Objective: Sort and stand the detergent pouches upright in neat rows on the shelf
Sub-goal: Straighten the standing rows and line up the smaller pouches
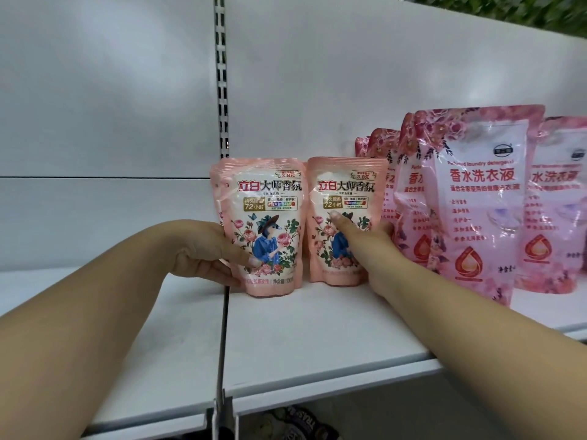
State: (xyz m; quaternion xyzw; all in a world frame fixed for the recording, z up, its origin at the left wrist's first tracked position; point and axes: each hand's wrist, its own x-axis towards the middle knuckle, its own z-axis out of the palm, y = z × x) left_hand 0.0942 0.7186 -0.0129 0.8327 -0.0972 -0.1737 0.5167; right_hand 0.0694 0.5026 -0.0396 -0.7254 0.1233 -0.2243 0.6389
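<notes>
Holding both small pouches mid-frame on the shelf (317, 338) — left hand (203, 249) grips left pouch (266, 227), right hand (365, 246) clasps right pouch (343, 198) (big ones (476, 198) right). Probably nudge bases level, fronts flush.

White back panel (111, 90) behind; slotted upright strip (222, 74) down its seam. Green foliage (508, 11) top right. Below, blurred dark printed packaging (298, 423), perhaps a bag.
</notes>
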